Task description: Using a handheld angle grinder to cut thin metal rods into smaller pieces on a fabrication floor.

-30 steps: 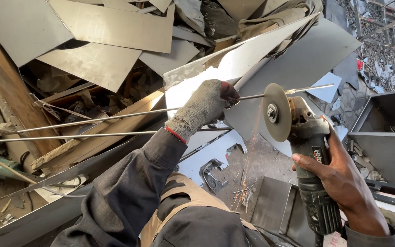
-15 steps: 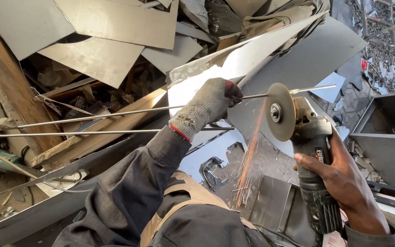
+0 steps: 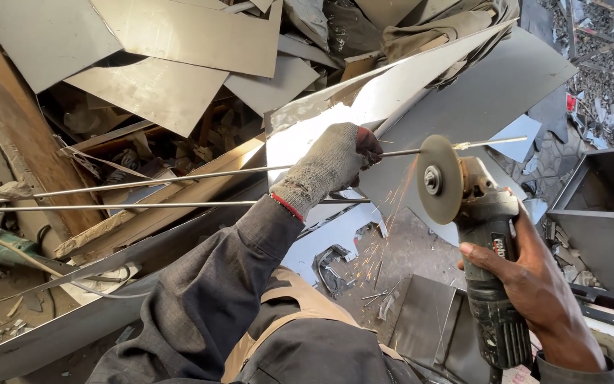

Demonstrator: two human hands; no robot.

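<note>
while the left hand (image 3: 332, 165), in a speckled knit glove with a red cuff, is clamped around a thin steel rod (image 3: 179, 177), the rod's long axis runs nearly level across the view, from the far left edge to a free tip at the right, rising slightly that way. the right hand (image 3: 534, 284), bare, is wrapped tight around the dark ribbed body of an angle grinder (image 3: 488, 263), whose round grey cutting disc (image 3: 440, 179) stands on edge against the rod just right of the glove, throwing orange sparks downward. a second rod (image 3: 143, 207) lies just below, almost parallel. flat, dull sheet-metal offcuts (image 3: 179, 43) with sharp straight edges crowd above and behind. open floor (image 3: 406, 256) shows only beneath the disc.
</note>
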